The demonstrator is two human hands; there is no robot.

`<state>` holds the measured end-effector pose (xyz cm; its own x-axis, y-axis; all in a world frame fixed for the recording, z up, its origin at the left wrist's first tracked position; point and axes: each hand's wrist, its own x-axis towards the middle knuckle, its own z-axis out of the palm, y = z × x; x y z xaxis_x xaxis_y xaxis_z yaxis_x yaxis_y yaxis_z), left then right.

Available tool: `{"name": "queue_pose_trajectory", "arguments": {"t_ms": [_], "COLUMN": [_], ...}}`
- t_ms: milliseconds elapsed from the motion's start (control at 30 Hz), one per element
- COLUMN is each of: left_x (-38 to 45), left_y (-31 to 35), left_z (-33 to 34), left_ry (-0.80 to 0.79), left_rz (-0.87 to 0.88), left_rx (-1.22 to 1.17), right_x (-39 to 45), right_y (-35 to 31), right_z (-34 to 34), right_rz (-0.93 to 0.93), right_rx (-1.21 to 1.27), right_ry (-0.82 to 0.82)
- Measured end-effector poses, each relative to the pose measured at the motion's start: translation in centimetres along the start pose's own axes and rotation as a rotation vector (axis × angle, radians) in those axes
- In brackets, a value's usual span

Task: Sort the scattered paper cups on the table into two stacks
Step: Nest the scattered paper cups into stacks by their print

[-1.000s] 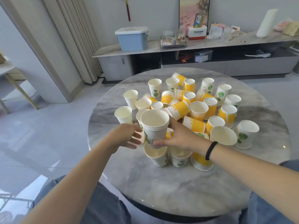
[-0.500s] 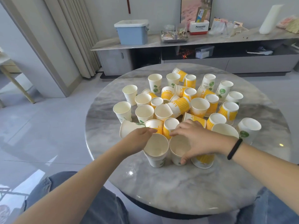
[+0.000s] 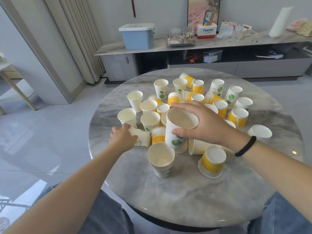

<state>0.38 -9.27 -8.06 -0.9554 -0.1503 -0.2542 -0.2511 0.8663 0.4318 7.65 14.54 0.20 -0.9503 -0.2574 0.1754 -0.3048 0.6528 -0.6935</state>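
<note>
Many paper cups, white with green leaf prints or with yellow stripes, crowd the round marble table (image 3: 194,191). A stack of green-print cups (image 3: 161,160) stands upright near the front. My right hand (image 3: 200,124) grips a single upright green-print cup (image 3: 179,130) lifted above the table just behind that stack. My left hand (image 3: 123,138) closes around a green-print cup lying on its side (image 3: 142,136) at the left of the pile. A yellow-striped cup (image 3: 211,163) stands upside down at the front right.
Upright and overturned cups cover the table's far half, some lying on their sides. My knees in jeans sit under the near edge. Beyond the table runs a low cabinet (image 3: 219,46) with a blue bin (image 3: 137,37), a tray and boxes. Curtains hang at left.
My right hand has lifted a green-print cup off the table. My left hand left the stack and reached left to the cup lying on its side.
</note>
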Motion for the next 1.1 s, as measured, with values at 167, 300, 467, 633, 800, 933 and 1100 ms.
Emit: {"name": "queue_pose_trajectory", "arguments": {"t_ms": [167,300,467,633,800,933,1100], "left_x": [-0.1,-1.6,-6.6,-9.6,-9.3,-8.7,-7.6], "left_y": [-0.6,0.3,1.7,2.5,2.7,2.5,2.5], "left_z": [0.2,-1.9,-4.9,-4.6,-2.8,-1.5,-0.8], "left_ry": [0.069,0.196,0.348,0.267,0.088,-0.067,-0.162], "left_rz": [0.070,0.134,0.422,0.591,0.712,0.788,0.835], "left_rx": [-0.108,-0.391,-0.624,-0.606,-0.283,-0.070,0.000], "right_x": [0.1,-0.3,-0.3,-1.0,-0.8,-0.6,0.0], "right_y": [-1.7,-0.7,1.1,1.7,2.4,2.6,3.3], "right_z": [1.7,4.9,7.7,4.9,3.8,4.6,5.8], "right_rz": [-0.078,-0.089,-0.022,0.050,0.083,0.048,-0.063], "right_rx": [0.033,-0.056,-0.224,0.067,0.114,0.133,-0.014], "right_ry": [0.012,-0.126,-0.306,-0.272,-0.261,-0.289,-0.281]}}
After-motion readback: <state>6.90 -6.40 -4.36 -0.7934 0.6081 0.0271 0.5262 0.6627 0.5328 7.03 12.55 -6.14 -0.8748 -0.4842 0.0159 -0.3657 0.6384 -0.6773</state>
